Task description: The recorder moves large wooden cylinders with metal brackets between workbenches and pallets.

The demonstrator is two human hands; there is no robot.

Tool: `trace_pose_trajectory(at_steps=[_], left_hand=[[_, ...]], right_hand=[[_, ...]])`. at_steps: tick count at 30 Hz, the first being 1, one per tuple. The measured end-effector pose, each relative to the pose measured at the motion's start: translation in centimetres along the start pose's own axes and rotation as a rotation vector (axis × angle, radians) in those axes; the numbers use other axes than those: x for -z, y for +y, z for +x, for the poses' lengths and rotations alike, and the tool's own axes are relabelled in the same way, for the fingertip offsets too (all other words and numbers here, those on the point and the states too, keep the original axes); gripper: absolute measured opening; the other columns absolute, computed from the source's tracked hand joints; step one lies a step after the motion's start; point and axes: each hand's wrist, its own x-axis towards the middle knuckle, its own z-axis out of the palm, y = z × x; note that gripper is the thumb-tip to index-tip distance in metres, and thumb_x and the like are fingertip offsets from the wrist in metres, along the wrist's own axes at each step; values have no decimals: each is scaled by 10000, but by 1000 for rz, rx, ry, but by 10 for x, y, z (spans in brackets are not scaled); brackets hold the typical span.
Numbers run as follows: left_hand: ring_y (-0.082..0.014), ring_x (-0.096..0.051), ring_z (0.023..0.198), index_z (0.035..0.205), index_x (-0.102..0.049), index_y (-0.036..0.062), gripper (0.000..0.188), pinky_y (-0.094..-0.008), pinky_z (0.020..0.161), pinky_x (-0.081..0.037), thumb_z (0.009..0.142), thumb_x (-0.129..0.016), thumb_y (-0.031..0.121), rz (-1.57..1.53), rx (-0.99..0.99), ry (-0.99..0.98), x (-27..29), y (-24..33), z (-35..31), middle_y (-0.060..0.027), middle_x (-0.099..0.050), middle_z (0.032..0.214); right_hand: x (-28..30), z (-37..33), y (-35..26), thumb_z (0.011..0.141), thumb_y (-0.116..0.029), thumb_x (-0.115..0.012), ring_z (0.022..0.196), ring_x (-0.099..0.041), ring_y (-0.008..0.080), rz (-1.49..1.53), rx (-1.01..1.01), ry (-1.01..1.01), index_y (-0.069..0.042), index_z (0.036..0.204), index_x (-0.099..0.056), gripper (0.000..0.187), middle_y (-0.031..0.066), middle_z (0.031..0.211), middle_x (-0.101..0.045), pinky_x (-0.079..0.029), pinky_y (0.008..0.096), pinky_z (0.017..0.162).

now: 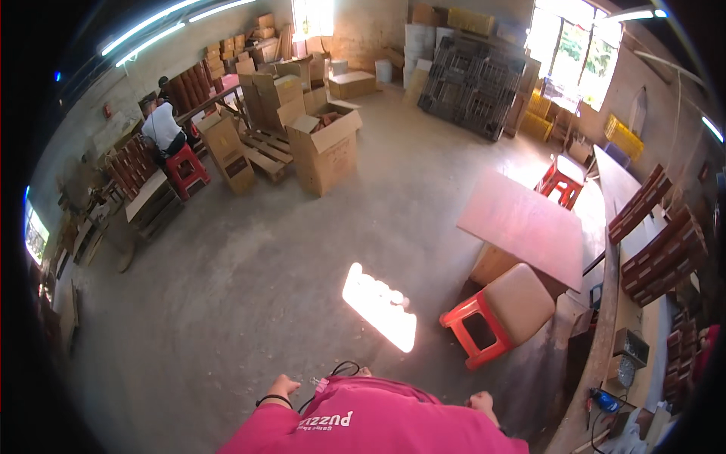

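Note:
My left hand (283, 386), a dark band round its wrist, hangs low beside my pink shirt (378, 416). Its fingers look curled, and I see nothing in them. A thin black cord (344, 368) loops at the shirt's lower edge, close to this hand. On the other side my right hand (482, 400) hangs with its fingers bent in, also with nothing visible in it. Neither hand touches any furniture. Nearest to the right hand stands a red stool (478, 331) with a tan padded seat, beside a pinkish board table (522, 223).
Along the right runs a long workbench (597, 371) with stacked brown wooden pieces (665, 253). Ahead are an open carton (329, 155), a wooden pallet (265, 155) and black plastic pallets (473, 87). A person (162, 129) sits on a red stool at the far left.

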Motion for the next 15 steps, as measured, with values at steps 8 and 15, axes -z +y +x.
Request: trace_pose_trajectory(at_steps=[8, 15], left_hand=[[-289, -501, 1009, 1041, -517, 0, 573, -360, 854, -397, 611, -661, 350, -21, -261, -2, 39, 112, 99, -203, -530, 1047], [-287, -505, 1002, 1054, -516, 20, 570, -356, 844, -402, 620, -652, 362, 0, -197, -125, 35, 198, 194, -193, -528, 1057]], right_hand=[[-27, 95, -54, 636, 3, -523, 644, -601, 179, 42, 316, -251, -25, 782, -617, 176, 116, 750, -622, -477, 308, 597], [-64, 198, -252, 644, 17, -512, 640, -594, 169, -239, -107, -267, -23, 809, -609, 196, 108, 750, -618, -474, 306, 598]])
